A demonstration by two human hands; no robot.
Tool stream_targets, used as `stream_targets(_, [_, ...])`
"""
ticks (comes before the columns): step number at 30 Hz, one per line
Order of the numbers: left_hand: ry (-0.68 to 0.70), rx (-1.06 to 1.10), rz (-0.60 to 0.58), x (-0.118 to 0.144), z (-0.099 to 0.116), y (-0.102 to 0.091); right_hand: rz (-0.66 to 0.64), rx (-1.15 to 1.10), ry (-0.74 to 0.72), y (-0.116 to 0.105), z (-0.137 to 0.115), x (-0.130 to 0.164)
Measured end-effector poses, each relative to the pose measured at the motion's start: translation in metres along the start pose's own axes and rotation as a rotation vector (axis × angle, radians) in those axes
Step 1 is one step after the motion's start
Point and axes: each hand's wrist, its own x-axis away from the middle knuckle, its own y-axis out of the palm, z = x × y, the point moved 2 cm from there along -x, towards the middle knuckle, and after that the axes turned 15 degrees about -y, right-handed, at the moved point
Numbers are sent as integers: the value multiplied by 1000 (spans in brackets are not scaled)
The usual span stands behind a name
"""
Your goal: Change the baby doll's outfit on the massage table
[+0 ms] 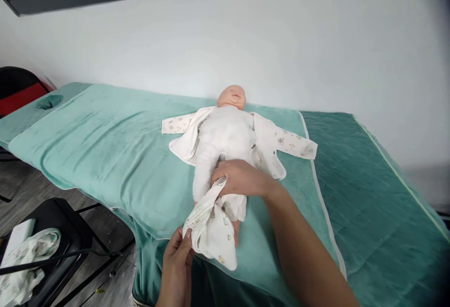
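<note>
A baby doll (228,131) with a white cloth body lies on its back, head toward the wall. Its arms are in the sleeves of a white printed baby top (269,136), which is spread open at the front. White printed baby pants (214,232) are bunched over the doll's lower legs, one leg partly inside the cloth. My left hand (177,255) pinches the pants near their lower left edge, beside the doll's foot. Closed on the upper part of the pants, my right hand (239,178) lies across the doll's thigh; its fingertips are partly hidden.
The padded table (98,133) has a light green cover over a darker green one (365,185) and stands against a white wall. At lower left, a black chair (66,232) bears crumpled printed cloth (35,250) and a white box (21,234). A red and black chair (21,91) stands behind.
</note>
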Motion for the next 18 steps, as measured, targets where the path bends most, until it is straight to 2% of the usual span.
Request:
stream_targets(3, [134, 123, 56, 5, 1, 5, -6, 16, 2, 0, 0, 0])
stream_targets(5, [141, 128, 40, 8, 4, 9, -7, 7, -7, -1, -1, 0])
stream_targets(12, [116, 2, -28, 20, 26, 13, 1, -38, -10, -3, 0, 2])
stream_targets(18, [195, -152, -70, 8, 33, 7, 21, -44, -25, -4, -4, 2])
